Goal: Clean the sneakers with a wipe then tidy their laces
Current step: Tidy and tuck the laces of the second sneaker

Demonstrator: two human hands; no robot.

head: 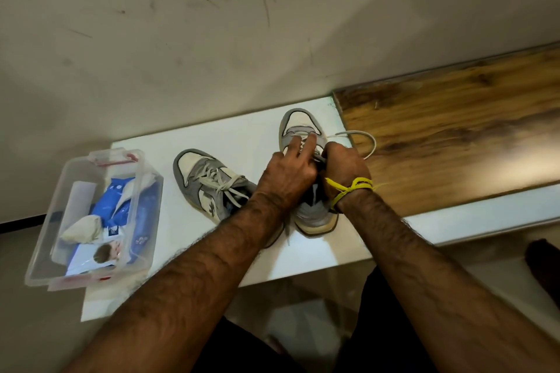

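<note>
Toward the far right corner of the white desk (242, 136) stands the right-hand sneaker (306, 136), toe pointing at the wall, and both hands are on it. The left hand (288, 172) lies over the tongue area with its fingers stretched forward, fingertips pressing on the crossed laces just behind the toe cap. The right hand (345, 166) is curled just beside it at the shoe's right side, apparently pinching the lace (363, 142), whose pale loop arcs out past the desk's right edge over the wooden board (454, 130) (the exact pinch is hidden behind the knuckles). A yellow thread (351, 188) is tied round the right wrist. The other sneaker (209, 185) lies near the desk's middle, left of the hands, angled with its toe toward the far left, laces loosely crossed and its heel hidden under the left forearm. At the desk's left edge sits a clear plastic bin (91, 221) holding blue wipe packets (118, 200) and a crumpled pale cloth (81, 232).
</note>
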